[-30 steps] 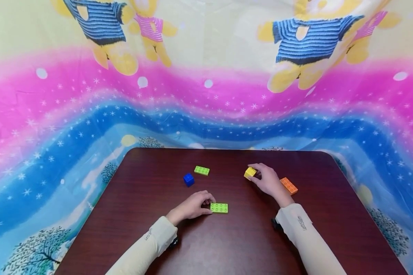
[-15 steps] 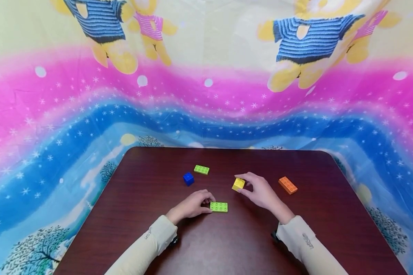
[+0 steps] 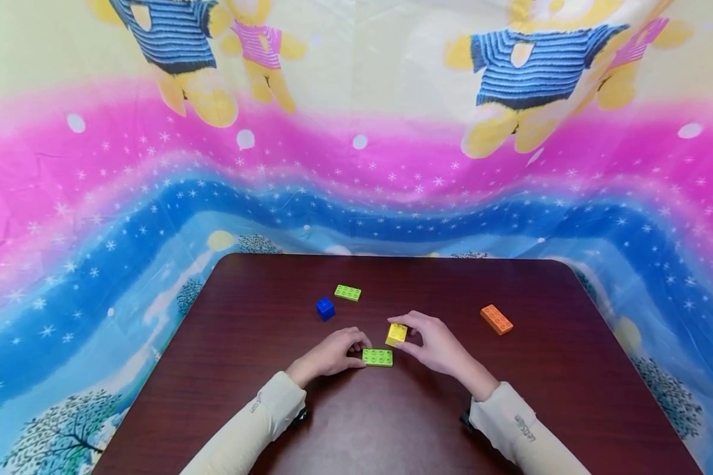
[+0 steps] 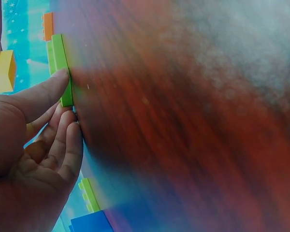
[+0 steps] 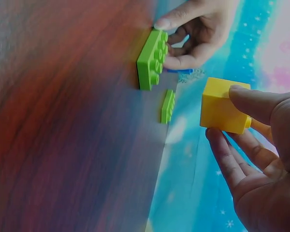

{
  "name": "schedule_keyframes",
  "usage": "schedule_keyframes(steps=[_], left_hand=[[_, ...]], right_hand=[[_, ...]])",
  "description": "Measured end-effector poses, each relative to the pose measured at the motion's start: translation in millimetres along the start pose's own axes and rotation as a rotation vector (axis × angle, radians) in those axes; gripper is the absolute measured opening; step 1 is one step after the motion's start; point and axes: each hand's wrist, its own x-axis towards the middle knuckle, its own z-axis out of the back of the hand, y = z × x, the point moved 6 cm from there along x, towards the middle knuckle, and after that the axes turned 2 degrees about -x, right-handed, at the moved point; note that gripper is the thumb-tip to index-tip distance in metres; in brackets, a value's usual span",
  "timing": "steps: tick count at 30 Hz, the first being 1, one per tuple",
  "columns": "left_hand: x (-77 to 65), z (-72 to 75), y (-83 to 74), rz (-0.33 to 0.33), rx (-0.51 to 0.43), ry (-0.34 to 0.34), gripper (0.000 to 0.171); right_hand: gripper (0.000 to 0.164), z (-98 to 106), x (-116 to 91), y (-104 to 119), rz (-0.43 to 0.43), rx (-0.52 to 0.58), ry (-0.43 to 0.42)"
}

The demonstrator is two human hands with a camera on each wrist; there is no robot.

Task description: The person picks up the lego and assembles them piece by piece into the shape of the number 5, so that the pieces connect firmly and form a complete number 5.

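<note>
My left hand (image 3: 328, 355) pinches the left end of a flat light-green toy brick (image 3: 377, 357), which lies studs up on the table. The thumb is along its near side in the left wrist view, where the green brick (image 4: 61, 55) shows edge-on. Between the thumb and fingers of my right hand (image 3: 442, 346) is a yellow toy brick (image 3: 397, 334), held just beyond the green one and apart from it. From the right wrist, the yellow brick (image 5: 223, 107) appears raised off the tabletop, with a stud visible at its side.
On the dark wood table (image 3: 356, 429), a blue brick (image 3: 325, 309) and a second flat green brick (image 3: 348, 292) lie farther back, left of centre. An orange brick (image 3: 496, 319) rests at the right. Behind hangs a printed curtain (image 3: 356, 165).
My right hand has carried the yellow brick leftward and nearer, from beside the orange brick to just behind the near green brick. My left hand has stayed put on the green brick.
</note>
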Motion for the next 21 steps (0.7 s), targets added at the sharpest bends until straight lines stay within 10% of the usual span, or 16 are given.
schedule_keyframes(steps=[21], left_hand=[[-0.7,0.2,0.5,0.006,0.006,0.006,0.026]], right_hand=[[0.049,-29.0,-1.7,5.4,0.035,0.027,0.086]])
